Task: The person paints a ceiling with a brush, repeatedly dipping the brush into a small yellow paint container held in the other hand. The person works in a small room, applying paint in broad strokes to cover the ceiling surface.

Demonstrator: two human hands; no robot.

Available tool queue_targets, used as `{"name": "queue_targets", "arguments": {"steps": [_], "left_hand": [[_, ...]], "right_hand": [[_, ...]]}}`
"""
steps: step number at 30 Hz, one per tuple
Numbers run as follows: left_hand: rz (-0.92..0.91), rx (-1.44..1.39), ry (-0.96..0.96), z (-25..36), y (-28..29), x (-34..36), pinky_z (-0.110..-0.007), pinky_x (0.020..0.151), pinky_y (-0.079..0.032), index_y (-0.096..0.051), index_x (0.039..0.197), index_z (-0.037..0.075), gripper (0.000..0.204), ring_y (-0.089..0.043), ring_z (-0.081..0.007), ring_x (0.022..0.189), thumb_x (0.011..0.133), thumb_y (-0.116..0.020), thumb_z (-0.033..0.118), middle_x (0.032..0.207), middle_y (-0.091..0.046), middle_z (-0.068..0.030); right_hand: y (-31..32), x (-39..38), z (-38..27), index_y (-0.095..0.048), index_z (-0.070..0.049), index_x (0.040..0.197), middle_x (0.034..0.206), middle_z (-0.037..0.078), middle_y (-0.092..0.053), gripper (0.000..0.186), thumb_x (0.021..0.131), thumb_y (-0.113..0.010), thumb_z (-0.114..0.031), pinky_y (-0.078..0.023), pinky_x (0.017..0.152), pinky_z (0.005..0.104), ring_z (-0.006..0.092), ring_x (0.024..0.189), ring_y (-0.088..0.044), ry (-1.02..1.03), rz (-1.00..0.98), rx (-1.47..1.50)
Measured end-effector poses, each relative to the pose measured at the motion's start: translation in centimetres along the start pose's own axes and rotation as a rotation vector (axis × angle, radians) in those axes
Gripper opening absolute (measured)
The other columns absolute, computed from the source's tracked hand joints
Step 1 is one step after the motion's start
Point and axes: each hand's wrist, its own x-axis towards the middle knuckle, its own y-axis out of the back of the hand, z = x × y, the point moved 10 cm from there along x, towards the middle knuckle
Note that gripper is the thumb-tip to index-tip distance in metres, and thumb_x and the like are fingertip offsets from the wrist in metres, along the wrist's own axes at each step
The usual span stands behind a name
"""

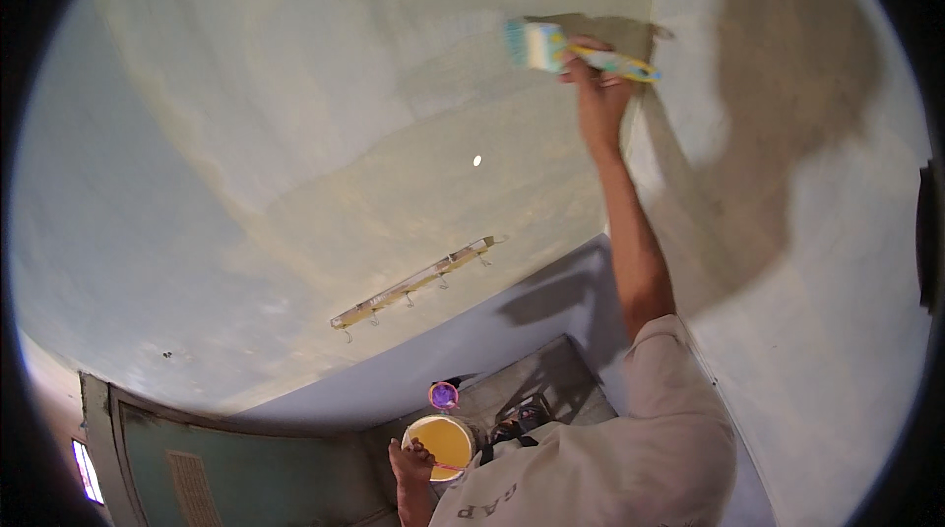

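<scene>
My right hand (597, 74) is raised high against the pale wall, closed round the handle of a wide paintbrush (543, 47). Its teal bristles point left at the wall surface, and the brush is slightly blurred. Low down in front of my body, my left hand (411, 463) is closed on the handle of a paint bucket (409, 431). The bucket is white-rimmed and holds yellow-orange paint (441, 442). Darker, wet-looking patches (433, 64) spread over the wall left of the brush.
A rail with several hooks (413, 286) is fixed to the wall below the brush. A small purple-filled container (444, 395) stands beyond the bucket. My feet (524, 414) are on a grey surface. A side wall (827, 360) rises at right; a green door (266, 478) is lower left.
</scene>
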Motion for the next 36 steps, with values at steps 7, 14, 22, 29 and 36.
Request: {"name": "queue_targets", "arguments": {"steps": [7, 14, 22, 29, 36], "left_hand": [[-0.039, 0.042, 0.014, -0.2, -0.8, 0.3, -0.037, 0.055, -0.039, -0.058, 0.089, 0.009, 0.056, -0.046, -0.0182, 0.056, 0.098, -0.039, 0.061, 0.067, -0.052, 0.0002], [-0.038, 0.077, -0.023, 0.1, -0.6, 0.4, -0.036, 0.055, -0.038, -0.057, 0.088, 0.009, 0.054, -0.044, -0.0173, 0.056, 0.098, -0.04, 0.06, 0.067, -0.05, 0.0004], [-0.003, 0.045, -0.037, 0.5, -0.2, -0.3, -0.035, 0.057, -0.041, -0.058, 0.088, 0.009, 0.053, -0.048, -0.0181, 0.057, 0.097, -0.042, 0.059, 0.07, -0.054, -0.0008], [-0.11, 0.043, -0.035, 0.2, -0.7, 0.4, -0.036, 0.057, -0.041, -0.06, 0.09, 0.008, 0.054, -0.05, -0.0184, 0.059, 0.096, -0.045, 0.06, 0.07, -0.053, -0.0004], [-0.069, 0.055, -0.021, -0.2, -0.7, 0.4, -0.036, 0.056, -0.041, -0.059, 0.089, 0.009, 0.054, -0.049, -0.0181, 0.058, 0.096, -0.044, 0.06, 0.069, -0.052, 0.0003]], "right_hand": [[9.8, 5.7, -0.8, -0.071, -0.003, 0.112, 0.104, 0.005, -0.072, 0.021, 0.093, -0.072, -0.01, -0.058, 0.075, 0.0281, 0.0143, 0.094, -0.069, 0.115, 0.261, -0.331], [-1.5, 1.8, -5.4, -0.071, -0.008, 0.107, 0.102, 0.01, -0.071, 0.025, 0.083, -0.073, -0.002, -0.055, 0.084, 0.036, 0.0255, 0.096, -0.069, 0.458, 0.122, -0.439], [-9.2, -1.0, -8.0, -0.07, -0.006, 0.107, 0.104, 0.005, -0.07, 0.015, 0.092, -0.069, -0.003, -0.057, 0.078, 0.0297, 0.0142, 0.095, -0.066, 0.24, -0.167, -0.124], [4.5, 6.9, -2.2, -0.072, -0.007, 0.114, 0.102, 0.002, -0.072, 0.022, 0.095, -0.072, -0.019, -0.056, 0.066, 0.0237, 0.0087, 0.085, -0.067, 0.174, 0.054, -0.279], [7.9, 7.6, -3.3, -0.071, -0.004, 0.111, 0.105, 0.004, -0.071, 0.018, 0.093, -0.07, -0.006, -0.055, 0.082, 0.0292, 0.0134, 0.096, -0.066, 0.364, 0.235, -0.446]]}}
